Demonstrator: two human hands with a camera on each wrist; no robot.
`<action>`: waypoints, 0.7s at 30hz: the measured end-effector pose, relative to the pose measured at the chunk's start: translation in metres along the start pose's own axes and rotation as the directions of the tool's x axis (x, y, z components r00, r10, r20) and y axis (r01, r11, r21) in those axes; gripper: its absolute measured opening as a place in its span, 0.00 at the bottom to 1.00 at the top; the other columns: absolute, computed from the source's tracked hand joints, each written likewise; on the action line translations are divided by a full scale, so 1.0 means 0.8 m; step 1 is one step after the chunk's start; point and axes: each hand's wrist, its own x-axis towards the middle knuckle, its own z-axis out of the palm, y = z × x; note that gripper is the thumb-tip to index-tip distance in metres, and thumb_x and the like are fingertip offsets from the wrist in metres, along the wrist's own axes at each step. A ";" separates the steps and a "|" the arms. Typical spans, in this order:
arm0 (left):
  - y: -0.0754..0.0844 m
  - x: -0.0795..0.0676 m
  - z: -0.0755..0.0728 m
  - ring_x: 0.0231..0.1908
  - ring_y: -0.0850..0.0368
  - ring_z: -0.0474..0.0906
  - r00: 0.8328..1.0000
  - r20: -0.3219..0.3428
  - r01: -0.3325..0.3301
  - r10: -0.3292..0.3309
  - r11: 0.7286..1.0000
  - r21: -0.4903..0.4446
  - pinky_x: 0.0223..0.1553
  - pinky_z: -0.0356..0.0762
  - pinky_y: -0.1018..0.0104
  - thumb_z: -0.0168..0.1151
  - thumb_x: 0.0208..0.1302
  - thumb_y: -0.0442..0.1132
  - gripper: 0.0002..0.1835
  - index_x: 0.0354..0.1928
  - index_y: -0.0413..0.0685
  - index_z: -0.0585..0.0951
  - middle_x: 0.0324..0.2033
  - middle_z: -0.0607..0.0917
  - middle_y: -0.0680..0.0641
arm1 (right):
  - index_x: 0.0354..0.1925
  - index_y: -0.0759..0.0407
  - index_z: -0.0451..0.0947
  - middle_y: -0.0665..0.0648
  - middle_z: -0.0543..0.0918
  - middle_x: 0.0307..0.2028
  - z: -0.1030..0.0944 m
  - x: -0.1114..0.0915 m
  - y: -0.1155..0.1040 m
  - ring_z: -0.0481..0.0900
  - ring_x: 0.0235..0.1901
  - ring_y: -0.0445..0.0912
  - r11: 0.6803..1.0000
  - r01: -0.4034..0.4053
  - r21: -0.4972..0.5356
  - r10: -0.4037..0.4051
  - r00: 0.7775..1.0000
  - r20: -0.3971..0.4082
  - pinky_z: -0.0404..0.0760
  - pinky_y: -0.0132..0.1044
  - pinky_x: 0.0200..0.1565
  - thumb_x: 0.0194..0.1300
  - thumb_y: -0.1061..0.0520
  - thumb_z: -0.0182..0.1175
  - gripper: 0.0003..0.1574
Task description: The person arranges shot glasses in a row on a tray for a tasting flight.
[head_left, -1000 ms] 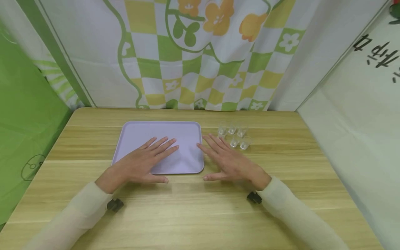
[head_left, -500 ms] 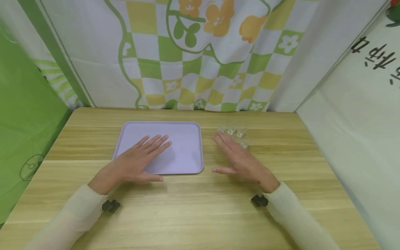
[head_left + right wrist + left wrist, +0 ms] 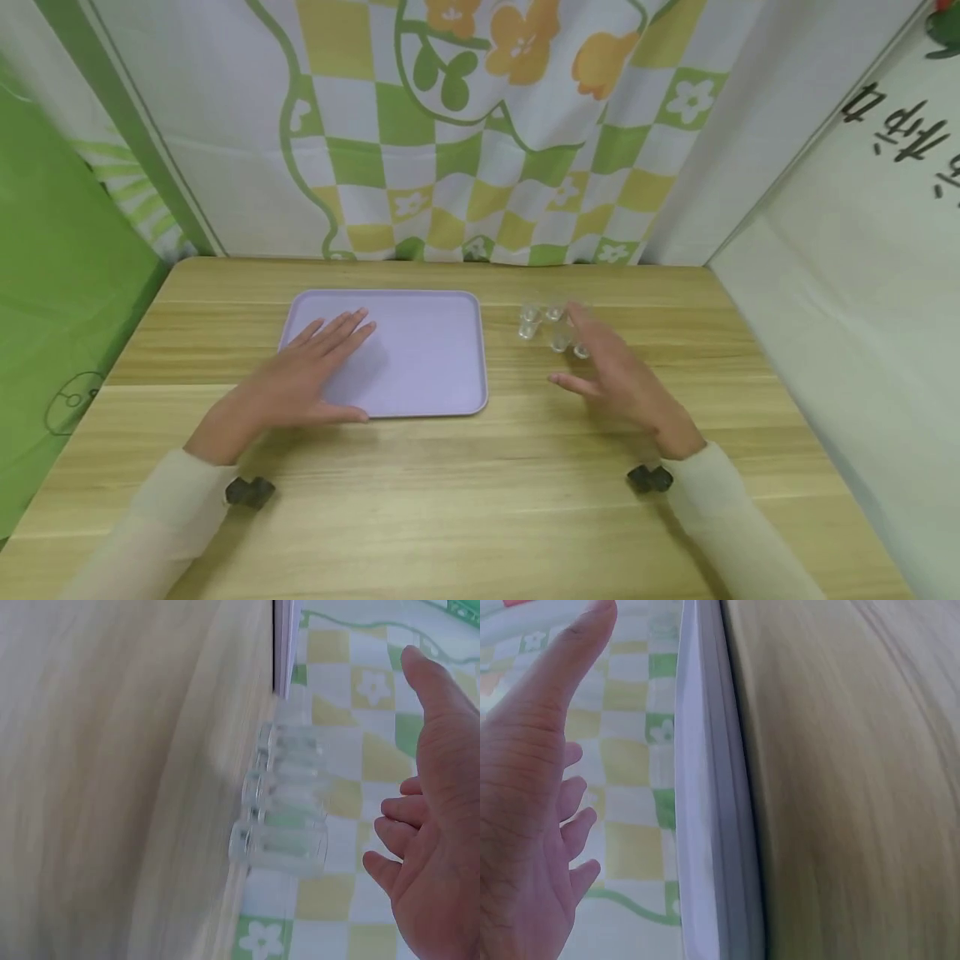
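Note:
A pale purple rectangular tray (image 3: pixel 427 358) lies flat on the wooden table. Over its left part hovers my left hand (image 3: pixel 288 387), fingers extended and thumb apart, holding nothing; in the left wrist view a gap shows between the hand (image 3: pixel 525 802) and the tray's edge (image 3: pixel 720 795). To the right of the tray stand several small clear glasses (image 3: pixel 528 325) in a cluster. My right hand (image 3: pixel 622 379) is above their right side with nothing in it, hiding some of them. In the right wrist view the glasses (image 3: pixel 285 844) stand upright, apart from the right hand (image 3: pixel 442 817).
The wooden table (image 3: pixel 450 517) reaches back to a green, yellow and white checked curtain (image 3: pixel 465 167). A green sheet (image 3: pixel 67 292) hangs at the left, and a white sheet with black writing (image 3: pixel 862 292) at the right. Each wrist carries a small black device (image 3: pixel 251 492).
Both hands have moved apart: the left one leftward across the tray, the right one rightward over the glasses. The tray and glasses have stayed in place.

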 end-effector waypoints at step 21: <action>-0.038 -0.043 -0.001 0.78 0.32 0.40 0.960 0.048 0.281 -0.277 0.939 -0.198 0.73 0.42 0.35 0.74 0.57 0.65 0.66 0.82 0.37 0.46 0.79 0.44 0.30 | 0.75 0.77 0.56 0.78 0.67 0.68 -0.017 -0.018 0.042 0.69 0.65 0.72 0.926 -0.376 0.046 0.374 0.926 0.045 0.69 0.64 0.63 0.76 0.48 0.62 0.47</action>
